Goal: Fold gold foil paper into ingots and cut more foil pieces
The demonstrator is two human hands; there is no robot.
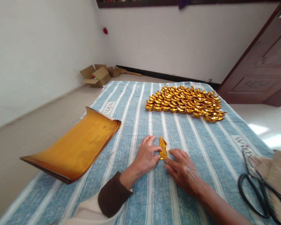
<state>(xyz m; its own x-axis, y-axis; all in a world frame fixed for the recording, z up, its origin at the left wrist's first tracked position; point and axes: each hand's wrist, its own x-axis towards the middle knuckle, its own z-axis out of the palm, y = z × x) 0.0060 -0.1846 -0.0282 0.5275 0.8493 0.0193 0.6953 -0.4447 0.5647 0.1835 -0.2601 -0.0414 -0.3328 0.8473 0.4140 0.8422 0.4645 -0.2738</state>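
Head view, seen from my remote station: a person's two bare hands meet over a single gold piece [163,151] near the middle of a blue-and-white striped cloth [140,200]. The left hand [146,156] grasps the piece by its left edge, index finger over the side and thumb low at the corner, the other fingers reaching forward past it. The right hand [184,168] is loosely curled at the opposite side, a fingertip by the lower right corner; at this angle I cannot tell whether it pinches the foil or merely steadies it. Beyond the hands, toward the far right of the cloth, dozens of finished boats [184,103] sit packed in close rows, points up, and I count these as the work done. The piece between the hands is narrow, upright in outline and pointed at its far end, with creases showing; it lacks the boats' full, rounded form, so I judge it partly folded. At left, a thick stack of gold sheets [81,143] lies aslant, its near corner reaching out past the cloth's edge, its far end curling up. By my reading that stack is unused stock, so plenty is left to fold despite the large group made. At the right edge, black-handled scissors [253,172] lie against a beige fabric [268,164], well apart from both hands.
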